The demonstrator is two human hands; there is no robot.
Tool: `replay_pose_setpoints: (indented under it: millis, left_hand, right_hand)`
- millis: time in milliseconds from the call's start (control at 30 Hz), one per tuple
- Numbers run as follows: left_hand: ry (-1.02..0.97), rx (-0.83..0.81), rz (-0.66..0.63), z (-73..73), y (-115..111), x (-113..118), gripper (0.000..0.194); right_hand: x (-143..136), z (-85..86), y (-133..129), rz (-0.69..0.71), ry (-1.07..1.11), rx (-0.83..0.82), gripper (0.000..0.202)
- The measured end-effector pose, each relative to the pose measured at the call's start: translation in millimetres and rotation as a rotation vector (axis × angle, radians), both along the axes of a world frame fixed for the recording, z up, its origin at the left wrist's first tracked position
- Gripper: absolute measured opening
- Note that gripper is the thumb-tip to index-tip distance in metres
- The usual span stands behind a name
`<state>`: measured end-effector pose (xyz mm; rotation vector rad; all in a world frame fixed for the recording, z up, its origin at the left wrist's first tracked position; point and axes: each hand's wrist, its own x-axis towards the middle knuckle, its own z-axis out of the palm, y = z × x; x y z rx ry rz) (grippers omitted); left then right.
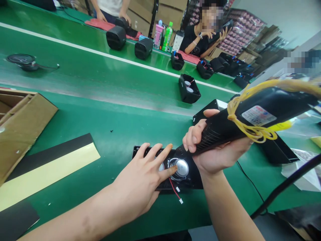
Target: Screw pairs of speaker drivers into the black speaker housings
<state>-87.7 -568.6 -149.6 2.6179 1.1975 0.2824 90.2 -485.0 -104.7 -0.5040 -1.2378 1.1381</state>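
A black speaker panel (194, 182) lies on the green bench with a round silver speaker driver (182, 168) set in it. A red wire with a white connector (181, 201) comes out of its near side. My left hand (147, 170) rests over the panel's left part with fingers spread, one fingertip touching the driver. It partly hides a second silver driver. My right hand (213, 147) is wrapped around a black electric screwdriver (218, 130), its body tied with yellow cord. The screwdriver's nose points down at the panel beside the driver; its tip is hidden.
An open cardboard box (32, 124) and black and yellow sheets (62, 164) lie at left. Across the bench stand a speaker housing (190, 90), a loose speaker (22, 62) and bottles (167, 36). Two people work opposite. A black cable (283, 189) crosses at right.
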Motion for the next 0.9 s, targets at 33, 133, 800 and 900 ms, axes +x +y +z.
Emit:
replay_pose_setpoints:
  millis: [33,133,800,900]
  left_hand:
    - [-0.001,-0.001,-0.002,-0.5,0.0,0.0,0.073]
    - [0.005,-0.011,-0.005,-1.6,0.2,0.0,0.074]
    - [0.026,-0.001,0.013,6.6,2.3,-2.7,0.077]
    - [0.029,-0.012,0.005,8.1,1.9,-2.4,0.077]
  right_hand:
    - [0.0,-0.5,-0.3,-0.004,-0.009,-0.004,0.066]
    - [0.6,-2.3,-1.3,0.023,-0.039,-0.008,0.069]
    - [-1.6,-7.0,-6.0,0.234,0.002,-0.078,0.067]
    - [-2.2,-7.6,-6.2,0.248,0.005,-0.102,0.07]
